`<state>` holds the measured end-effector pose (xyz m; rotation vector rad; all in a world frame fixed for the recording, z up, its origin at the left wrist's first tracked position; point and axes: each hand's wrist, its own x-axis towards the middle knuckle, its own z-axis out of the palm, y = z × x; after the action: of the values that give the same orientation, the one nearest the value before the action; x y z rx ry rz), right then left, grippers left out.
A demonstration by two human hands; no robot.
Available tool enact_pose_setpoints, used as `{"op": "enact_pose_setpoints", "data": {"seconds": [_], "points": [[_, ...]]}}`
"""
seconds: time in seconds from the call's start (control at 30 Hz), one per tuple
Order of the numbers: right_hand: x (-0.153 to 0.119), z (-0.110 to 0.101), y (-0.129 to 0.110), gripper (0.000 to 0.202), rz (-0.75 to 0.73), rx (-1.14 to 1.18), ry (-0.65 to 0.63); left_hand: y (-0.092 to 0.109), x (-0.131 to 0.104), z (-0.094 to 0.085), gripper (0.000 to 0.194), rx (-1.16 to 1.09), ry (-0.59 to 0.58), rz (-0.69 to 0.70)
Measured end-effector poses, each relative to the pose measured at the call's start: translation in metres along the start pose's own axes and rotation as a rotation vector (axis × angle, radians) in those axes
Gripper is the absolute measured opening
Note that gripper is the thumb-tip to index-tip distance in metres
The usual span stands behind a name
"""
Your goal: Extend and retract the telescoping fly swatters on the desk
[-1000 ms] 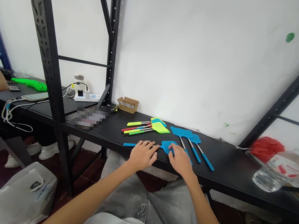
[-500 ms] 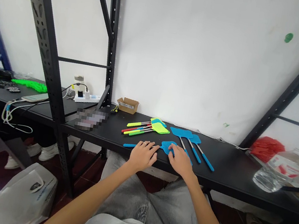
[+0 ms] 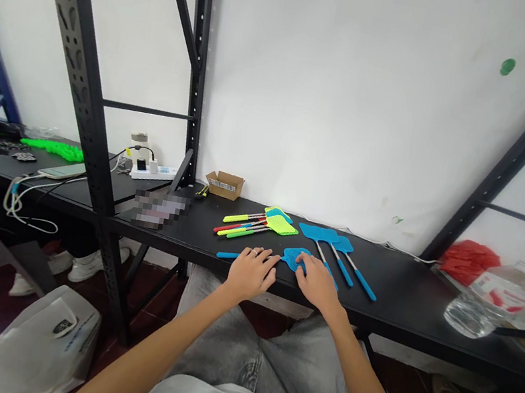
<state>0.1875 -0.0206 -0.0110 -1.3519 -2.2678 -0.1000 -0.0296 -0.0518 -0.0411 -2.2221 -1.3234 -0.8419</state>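
A blue fly swatter (image 3: 292,257) lies crosswise near the front edge of the black shelf, its handle pointing left. My left hand (image 3: 252,272) rests over its shaft, palm down with the fingers stretched out, and hides part of it. On the right side of the swatter's head lies my right hand (image 3: 317,281), fingers extended and apart. Behind my left hand is a pile of fly swatters (image 3: 282,225) with yellow, green and red handles. Several more blue fly swatters (image 3: 319,234) fan out behind and to the right of my right hand.
A small cardboard box (image 3: 224,185) stands against the wall, with a yellow-black cutter (image 3: 201,192) beside it. A power strip (image 3: 153,172) and a phone (image 3: 62,171) are on the left shelf. At the right are a large plastic bottle (image 3: 490,301) and a red bag (image 3: 470,262).
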Motion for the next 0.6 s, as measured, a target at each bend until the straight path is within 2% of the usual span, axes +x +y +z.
{"op": "enact_pose_setpoints", "data": {"seconds": [0.6], "points": [[-0.0005, 0.0004, -0.0005, 0.022, -0.001, -0.013, 0.013, 0.0009, 0.0000, 0.0006, 0.040, 0.012, -0.006, 0.002]]}}
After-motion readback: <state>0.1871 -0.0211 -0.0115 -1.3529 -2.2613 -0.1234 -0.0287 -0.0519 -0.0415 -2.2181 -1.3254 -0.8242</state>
